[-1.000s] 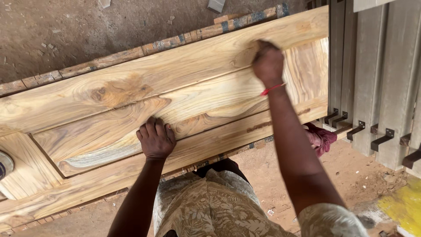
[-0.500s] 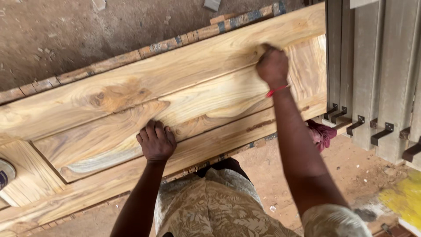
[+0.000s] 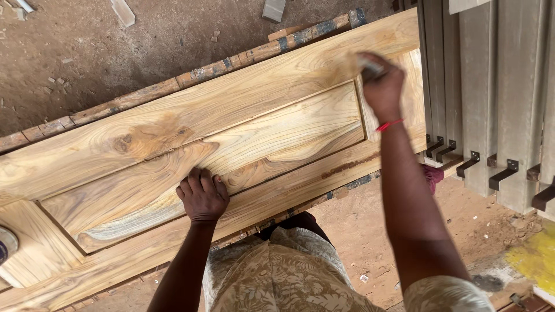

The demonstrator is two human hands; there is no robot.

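While left hand (image 3: 202, 195) braces, right hand (image 3: 378, 86) rubs wooden door (image 3: 173, 133), dirt floor (image 3: 87, 58)

Dirt floor (image 3: 87, 52) w/ scraps; wood door (image 3: 243, 115) on taped rails (image 3: 133, 98).

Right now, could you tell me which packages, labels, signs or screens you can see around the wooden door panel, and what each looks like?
None: no package, label, sign or screen shows.
Wooden door panel: lying flat, pale with brown grain.
Left hand: flat on the panel.
Right hand: closed on a small blurred object.
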